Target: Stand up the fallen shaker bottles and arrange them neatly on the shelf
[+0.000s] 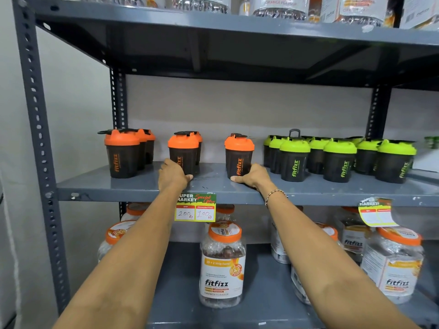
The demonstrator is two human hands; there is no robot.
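Grey painted metal forms the shelf [133, 186] that carries every shaker at chest height in the head view. Two bare arms reach in from below. The left hand [172, 174] wraps the base of the middle orange-lidded dark plastic shaker bottle [183, 153], fingers curled behind it and thumb lying along the shelf in front, so the fingers hold that bottle. The right hand [253, 174], with a beaded bracelet [274, 195] at the wrist, grips the lower part of the right orange-lidded shaker [238, 154] in the same way. Both bottles stand upright. Further orange-lidded shakers [123, 153] stand at the left, and a cluster of green-lidded dark shakers [337, 159] stands upright at the right. A yellow price tag [195, 207] hangs from the shelf edge between the arms.
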